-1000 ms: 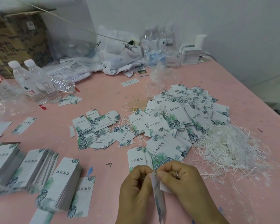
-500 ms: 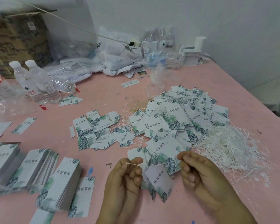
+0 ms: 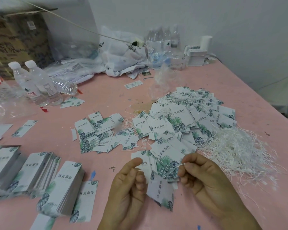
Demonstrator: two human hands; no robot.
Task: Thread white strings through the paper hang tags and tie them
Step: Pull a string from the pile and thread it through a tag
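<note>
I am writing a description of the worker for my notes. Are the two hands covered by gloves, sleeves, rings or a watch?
No. The left hand and the right hand are both bare: no gloves, rings or watch show. No sleeve reaches the visible wrists and forearms. The fingernails are short and unpainted.

tag stacks [image 3: 40,183] left, loose tags [image 3: 178,123] centre, strings [image 3: 239,151] right, bottles [image 3: 40,85] behind

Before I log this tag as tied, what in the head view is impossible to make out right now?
- Knot: the string between the left hand and right hand is too thin; fingers cover its ends.
- Hole of the held tag: hidden by the fingers.
- Held tag's print: blurred.
- Tag stacks on the left: smeared, cut by the frame edge.
</note>
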